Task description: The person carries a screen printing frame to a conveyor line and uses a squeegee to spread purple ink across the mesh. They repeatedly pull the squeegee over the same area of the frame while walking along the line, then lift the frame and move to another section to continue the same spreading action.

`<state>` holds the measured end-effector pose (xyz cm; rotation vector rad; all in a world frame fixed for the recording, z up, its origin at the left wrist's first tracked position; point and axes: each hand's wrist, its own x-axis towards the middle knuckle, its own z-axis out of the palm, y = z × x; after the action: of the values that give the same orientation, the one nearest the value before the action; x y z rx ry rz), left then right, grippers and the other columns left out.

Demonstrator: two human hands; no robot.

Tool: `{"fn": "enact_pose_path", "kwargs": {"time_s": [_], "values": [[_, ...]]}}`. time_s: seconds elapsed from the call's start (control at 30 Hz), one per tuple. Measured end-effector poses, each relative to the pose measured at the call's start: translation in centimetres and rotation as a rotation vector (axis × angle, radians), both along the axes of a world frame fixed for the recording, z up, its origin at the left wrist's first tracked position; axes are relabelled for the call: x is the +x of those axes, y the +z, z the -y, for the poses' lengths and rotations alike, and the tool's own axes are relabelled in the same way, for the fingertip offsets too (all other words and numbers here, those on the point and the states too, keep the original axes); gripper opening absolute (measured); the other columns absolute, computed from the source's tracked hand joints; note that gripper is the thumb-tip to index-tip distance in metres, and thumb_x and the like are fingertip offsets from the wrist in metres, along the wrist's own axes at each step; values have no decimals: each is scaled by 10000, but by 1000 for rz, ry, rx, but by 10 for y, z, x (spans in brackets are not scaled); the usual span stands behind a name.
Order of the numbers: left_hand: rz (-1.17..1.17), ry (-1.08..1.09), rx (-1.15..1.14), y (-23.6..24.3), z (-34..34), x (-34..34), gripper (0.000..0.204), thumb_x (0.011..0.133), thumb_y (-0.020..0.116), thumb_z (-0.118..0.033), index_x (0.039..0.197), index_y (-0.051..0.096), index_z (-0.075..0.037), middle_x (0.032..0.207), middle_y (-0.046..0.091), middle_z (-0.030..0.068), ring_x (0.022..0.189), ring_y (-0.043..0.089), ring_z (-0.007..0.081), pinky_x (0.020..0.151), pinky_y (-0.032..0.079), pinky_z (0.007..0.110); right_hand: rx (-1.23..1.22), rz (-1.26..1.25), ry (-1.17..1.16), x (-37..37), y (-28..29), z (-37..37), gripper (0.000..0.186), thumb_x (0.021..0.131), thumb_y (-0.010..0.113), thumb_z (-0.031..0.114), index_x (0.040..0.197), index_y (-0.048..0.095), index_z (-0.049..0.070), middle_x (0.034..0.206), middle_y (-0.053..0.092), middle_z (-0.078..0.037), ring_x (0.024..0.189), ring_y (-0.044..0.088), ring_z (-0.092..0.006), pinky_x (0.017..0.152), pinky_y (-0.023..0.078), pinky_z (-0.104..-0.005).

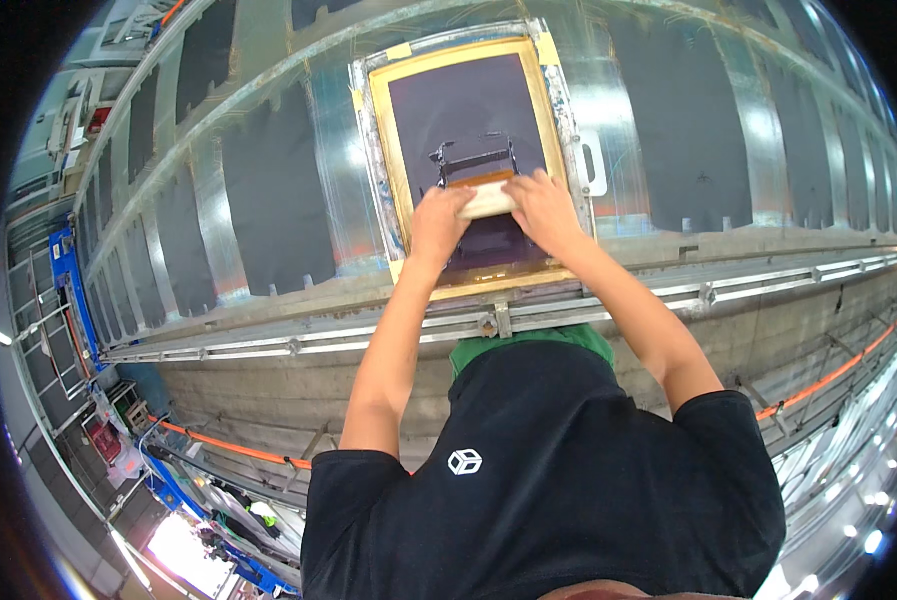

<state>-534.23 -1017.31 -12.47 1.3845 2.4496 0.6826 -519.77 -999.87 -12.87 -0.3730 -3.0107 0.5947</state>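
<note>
A screen-printing squeegee [489, 200] with a pale handle and an orange-brown blade lies crosswise over a printing screen. My left hand [438, 222] grips the handle's left end, and my right hand [546, 208] holds its right end, fingers wrapped over it. The screen's frame [572, 120] is metal, smeared with ink and lined inside with yellow tape. Its dark mesh [458, 95] stretches away beyond the squeegee. Wet-looking black ink [476, 160] forms a ridge and streaks just past the blade. What lies under the screen is hidden.
Dark fabric pieces [678, 130] lie in a row along the long shiny table [598, 90] on both sides. A metal rail [368, 335] with a bracket [502, 318] runs along its near edge. An orange hose [230, 443] and blue frame [68, 270] stand lower and left.
</note>
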Motion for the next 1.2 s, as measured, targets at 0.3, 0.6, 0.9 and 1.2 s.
{"fn": "enact_pose_path", "kwargs": {"time_s": [0.3, 0.6, 0.9, 1.2], "values": [[7, 33, 94, 8, 6, -8, 453, 713, 775, -14, 1149, 760, -137, 1142, 751, 45, 999, 667, 288, 898, 553, 401, -34, -160, 0, -3, 18, -4, 398, 796, 747, 142, 1192, 710, 145, 1190, 684, -5, 1075, 578, -256, 920, 452, -415], [27, -18, -61, 2, -3, -7, 420, 687, 793, -54, 1097, 789, -146, 1109, 761, 43, 991, 675, 293, 900, 555, 411, -76, -80, -39, 10, 3, 1, 379, 798, 742, 142, 1175, 715, 122, 1151, 705, -36, 1048, 590, -269, 908, 460, -418], [10, -2, 53, 1, 51, 54, 483, 678, 783, -22, 1150, 746, -115, 1193, 734, 41, 1098, 650, 272, 935, 537, 403, -404, -408, -323, 46, -23, -77, 491, 832, 829, 264, 1277, 677, 123, 1173, 674, -132, 1057, 603, -256, 931, 480, -434], [19, 24, 101, -11, 66, 75, 569, 680, 698, -17, 1240, 705, -116, 1301, 686, 48, 1215, 596, 316, 1045, 494, 411, -586, -288, -779, -1, -60, -126, 260, 973, 647, 308, 1162, 730, 149, 708, 635, -116, 648, 599, -210, 686, 493, -376]]}}
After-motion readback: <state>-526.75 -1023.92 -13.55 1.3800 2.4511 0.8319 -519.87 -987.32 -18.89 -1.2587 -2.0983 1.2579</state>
